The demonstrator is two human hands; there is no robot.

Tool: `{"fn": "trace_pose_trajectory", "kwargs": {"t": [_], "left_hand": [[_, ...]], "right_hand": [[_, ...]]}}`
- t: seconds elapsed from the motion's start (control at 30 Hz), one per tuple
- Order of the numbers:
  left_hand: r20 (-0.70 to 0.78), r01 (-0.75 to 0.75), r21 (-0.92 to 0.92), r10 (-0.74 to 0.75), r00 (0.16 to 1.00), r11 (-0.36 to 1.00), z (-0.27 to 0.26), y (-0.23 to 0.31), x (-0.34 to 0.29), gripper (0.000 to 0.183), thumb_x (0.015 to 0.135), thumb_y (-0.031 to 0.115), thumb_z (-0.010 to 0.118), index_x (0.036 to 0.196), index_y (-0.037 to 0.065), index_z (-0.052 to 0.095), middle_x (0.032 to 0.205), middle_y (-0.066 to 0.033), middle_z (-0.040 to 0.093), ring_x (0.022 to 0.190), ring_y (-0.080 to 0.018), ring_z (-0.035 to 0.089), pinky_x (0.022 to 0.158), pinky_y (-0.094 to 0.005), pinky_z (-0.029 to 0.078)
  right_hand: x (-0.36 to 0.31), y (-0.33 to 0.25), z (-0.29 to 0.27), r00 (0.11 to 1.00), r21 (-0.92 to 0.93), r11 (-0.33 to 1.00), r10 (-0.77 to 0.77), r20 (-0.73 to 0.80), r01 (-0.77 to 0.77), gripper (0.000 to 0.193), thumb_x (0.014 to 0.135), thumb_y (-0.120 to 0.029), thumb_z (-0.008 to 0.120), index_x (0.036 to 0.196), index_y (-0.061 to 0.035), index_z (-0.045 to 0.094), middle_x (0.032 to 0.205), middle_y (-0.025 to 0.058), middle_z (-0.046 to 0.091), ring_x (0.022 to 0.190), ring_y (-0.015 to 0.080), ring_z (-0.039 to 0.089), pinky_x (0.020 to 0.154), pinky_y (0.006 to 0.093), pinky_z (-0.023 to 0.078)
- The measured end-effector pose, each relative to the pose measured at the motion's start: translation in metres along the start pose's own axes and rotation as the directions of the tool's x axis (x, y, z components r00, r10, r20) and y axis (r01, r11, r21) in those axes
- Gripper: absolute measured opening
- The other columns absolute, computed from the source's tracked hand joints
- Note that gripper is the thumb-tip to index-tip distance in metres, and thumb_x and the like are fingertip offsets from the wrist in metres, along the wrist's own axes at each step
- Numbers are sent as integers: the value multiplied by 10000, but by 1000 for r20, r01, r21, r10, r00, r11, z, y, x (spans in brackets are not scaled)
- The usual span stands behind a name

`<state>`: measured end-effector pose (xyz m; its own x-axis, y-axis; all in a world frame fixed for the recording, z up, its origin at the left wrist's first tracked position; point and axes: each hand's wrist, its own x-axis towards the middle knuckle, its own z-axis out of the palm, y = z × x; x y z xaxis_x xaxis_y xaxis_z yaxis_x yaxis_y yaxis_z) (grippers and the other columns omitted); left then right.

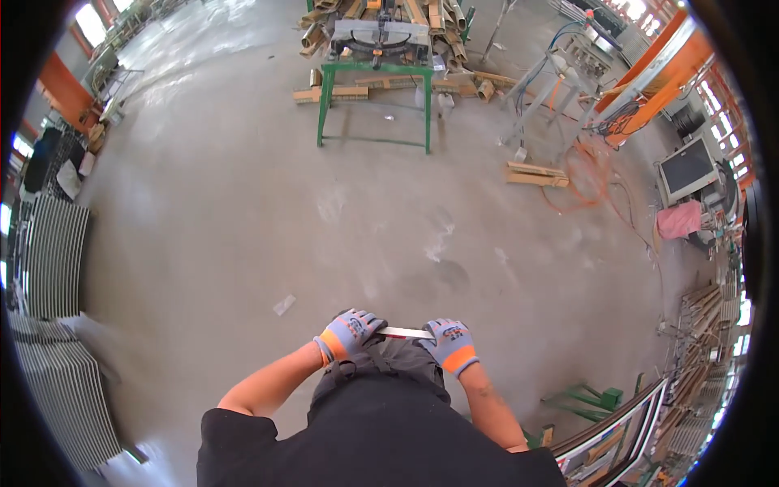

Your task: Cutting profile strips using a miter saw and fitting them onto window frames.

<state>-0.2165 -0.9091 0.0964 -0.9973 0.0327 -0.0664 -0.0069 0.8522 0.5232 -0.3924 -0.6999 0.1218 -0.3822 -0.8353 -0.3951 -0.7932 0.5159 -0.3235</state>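
In front of my waist, both hands wear grey work gloves with orange cuffs. A narrow white strip (406, 333) runs level between them, with a dark reddish lower edge; its exact kind cannot be made out. My left hand (351, 333) has its fingers closed round the strip's left end. At the other end, my right hand (449, 342) is closed on it too. The gloves cover both ends of the strip. Just below it are my dark trousers (385, 361).
Ahead stands a green-legged stand (377, 69) carrying a saw, with cardboard-wrapped profiles (331, 95) around it. Orange hose (596, 174) lies right of centre. Stacked metal profiles (55, 256) line the left. A framed panel (613, 434) is at lower right, and a scrap (284, 305) lies on the floor.
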Motion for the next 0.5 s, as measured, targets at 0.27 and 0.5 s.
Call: {"fn": "trace_pose_trajectory", "kwargs": {"t": [0.27,0.5], "left_hand": [[-22,-73,175,78,997,982,-108,-163,154,308,916,311,602,1149,112,633,1026,-90,633,999,-278,606,834,-406,470],[-118,348,133,-334,935,928,-198,-316,229,353,934,331,587,1196,96,618,1019,-126,667,980,-309,635,836,-429,484]], "right_hand": [[196,27,-46,938,206,978,50,-344,23,370,839,-382,697,1043,-76,663,998,134,670,933,340,637,829,435,503],[404,82,-121,932,470,874,266,-246,-126,410,837,-317,721,1139,-54,634,1078,143,677,990,314,653,861,397,521]]}}
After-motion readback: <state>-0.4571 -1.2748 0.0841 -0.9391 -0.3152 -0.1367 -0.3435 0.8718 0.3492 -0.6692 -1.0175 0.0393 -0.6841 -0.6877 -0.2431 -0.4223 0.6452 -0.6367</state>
